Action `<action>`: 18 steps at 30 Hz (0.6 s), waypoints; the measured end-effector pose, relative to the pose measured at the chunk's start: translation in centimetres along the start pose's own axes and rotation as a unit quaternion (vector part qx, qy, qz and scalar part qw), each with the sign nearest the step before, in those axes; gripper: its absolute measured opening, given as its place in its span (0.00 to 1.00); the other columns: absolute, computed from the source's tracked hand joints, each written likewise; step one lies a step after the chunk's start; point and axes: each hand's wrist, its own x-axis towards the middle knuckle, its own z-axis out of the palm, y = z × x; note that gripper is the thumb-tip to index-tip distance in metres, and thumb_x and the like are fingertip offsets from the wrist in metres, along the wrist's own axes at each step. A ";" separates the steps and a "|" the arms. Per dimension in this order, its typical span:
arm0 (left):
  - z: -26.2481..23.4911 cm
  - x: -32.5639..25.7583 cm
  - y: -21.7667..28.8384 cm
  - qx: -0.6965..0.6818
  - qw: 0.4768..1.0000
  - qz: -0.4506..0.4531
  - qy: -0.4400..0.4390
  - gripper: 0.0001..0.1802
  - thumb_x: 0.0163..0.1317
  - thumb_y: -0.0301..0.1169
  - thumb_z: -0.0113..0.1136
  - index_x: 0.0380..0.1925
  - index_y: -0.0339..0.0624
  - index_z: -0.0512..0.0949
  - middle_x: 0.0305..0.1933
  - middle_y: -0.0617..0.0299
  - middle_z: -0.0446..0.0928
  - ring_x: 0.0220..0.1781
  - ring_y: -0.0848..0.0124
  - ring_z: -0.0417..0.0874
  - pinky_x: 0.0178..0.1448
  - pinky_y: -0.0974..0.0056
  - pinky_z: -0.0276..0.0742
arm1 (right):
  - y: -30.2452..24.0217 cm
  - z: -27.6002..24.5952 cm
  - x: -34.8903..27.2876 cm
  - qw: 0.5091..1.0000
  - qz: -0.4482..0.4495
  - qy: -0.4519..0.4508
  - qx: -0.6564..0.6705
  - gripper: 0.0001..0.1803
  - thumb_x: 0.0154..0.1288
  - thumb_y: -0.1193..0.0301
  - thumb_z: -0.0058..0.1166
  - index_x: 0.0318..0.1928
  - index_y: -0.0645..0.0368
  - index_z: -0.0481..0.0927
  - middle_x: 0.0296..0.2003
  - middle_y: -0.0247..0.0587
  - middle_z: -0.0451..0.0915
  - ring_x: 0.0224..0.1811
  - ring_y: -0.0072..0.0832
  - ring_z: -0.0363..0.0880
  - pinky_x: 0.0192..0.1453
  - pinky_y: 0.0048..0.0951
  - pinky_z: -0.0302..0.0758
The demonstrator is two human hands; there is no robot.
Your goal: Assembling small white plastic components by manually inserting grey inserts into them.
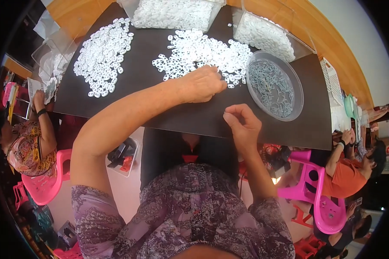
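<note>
Your counter point(160, 52) is a dark, matt board with a smooth face. The white rings point(203, 52) heaped on it look like smooth plastic, slightly glossy. The round dish point(294, 82) is clear plastic — shiny at its rim — and holds small grey metal clips point(270, 86) with a dull gleam. Behind, the bins point(289, 26) are clear, glossy plastic too.

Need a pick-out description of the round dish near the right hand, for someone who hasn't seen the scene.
On the dark tabletop, look toward its right edge, just beyond the right hand. There sits a shallow round clear dish of small metal pieces. The other containers are rectangular clear bins of white plastic rings; this one alone is circular with grey contents.
</note>
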 end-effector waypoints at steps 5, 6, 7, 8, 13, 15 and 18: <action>-0.1 -2.3 1.3 -0.076 0.989 -0.069 0.106 0.05 0.48 0.23 0.55 0.26 0.39 0.78 0.27 0.52 0.77 0.37 0.55 0.76 0.43 0.55 0.71 | -0.3 0.5 0.5 1.000 -0.003 0.001 0.019 0.04 0.57 0.81 0.56 0.35 0.63 0.78 0.30 0.26 0.76 0.32 0.11 0.71 0.38 0.14 0.69; -0.5 -3.1 1.9 -0.150 0.973 -0.113 0.134 0.07 0.48 0.23 0.57 0.30 0.40 0.78 0.26 0.55 0.75 0.34 0.59 0.76 0.41 0.60 0.72 | -0.4 0.5 0.5 0.999 -0.010 0.003 0.030 0.04 0.57 0.81 0.55 0.35 0.63 0.78 0.30 0.27 0.76 0.33 0.11 0.71 0.39 0.14 0.68; -0.9 -3.8 2.5 -0.223 0.948 -0.158 0.160 0.10 0.47 0.23 0.60 0.33 0.41 0.78 0.24 0.58 0.73 0.31 0.64 0.75 0.39 0.64 0.72 | -0.6 0.5 0.7 1.000 -0.006 0.007 0.028 0.04 0.57 0.81 0.55 0.35 0.63 0.78 0.30 0.27 0.76 0.33 0.11 0.71 0.39 0.14 0.68; -1.6 -4.7 3.6 -0.349 0.888 -0.249 0.165 0.07 0.51 0.26 0.63 0.31 0.38 0.78 0.25 0.64 0.74 0.31 0.73 0.75 0.37 0.71 0.71 | -1.0 0.7 0.8 1.000 -0.020 -0.002 0.023 0.05 0.57 0.81 0.55 0.35 0.64 0.78 0.31 0.27 0.76 0.34 0.12 0.71 0.39 0.14 0.68; -0.1 -8.3 6.2 -0.635 0.646 -0.353 0.235 0.07 0.57 0.29 0.62 0.31 0.35 0.78 0.27 0.66 0.76 0.28 0.79 0.74 0.36 0.76 0.70 | -2.6 2.5 0.8 0.997 -0.035 -0.054 0.043 0.06 0.56 0.82 0.56 0.36 0.64 0.77 0.31 0.28 0.76 0.36 0.13 0.72 0.42 0.14 0.69; 0.4 -8.9 7.2 -0.680 0.579 -0.360 0.269 0.07 0.58 0.28 0.60 0.33 0.34 0.79 0.27 0.65 0.77 0.29 0.79 0.75 0.35 0.76 0.70 | -2.8 3.3 0.8 0.996 -0.040 -0.074 0.042 0.08 0.56 0.82 0.56 0.37 0.63 0.77 0.32 0.29 0.76 0.36 0.14 0.73 0.42 0.15 0.69; 0.3 -9.3 8.1 -0.682 0.563 -0.364 0.293 0.07 0.59 0.27 0.59 0.33 0.34 0.78 0.29 0.64 0.78 0.30 0.79 0.76 0.35 0.76 0.71 | -3.0 4.0 1.0 0.995 -0.051 -0.091 0.009 0.08 0.55 0.82 0.57 0.38 0.64 0.77 0.33 0.30 0.77 0.36 0.14 0.73 0.42 0.16 0.70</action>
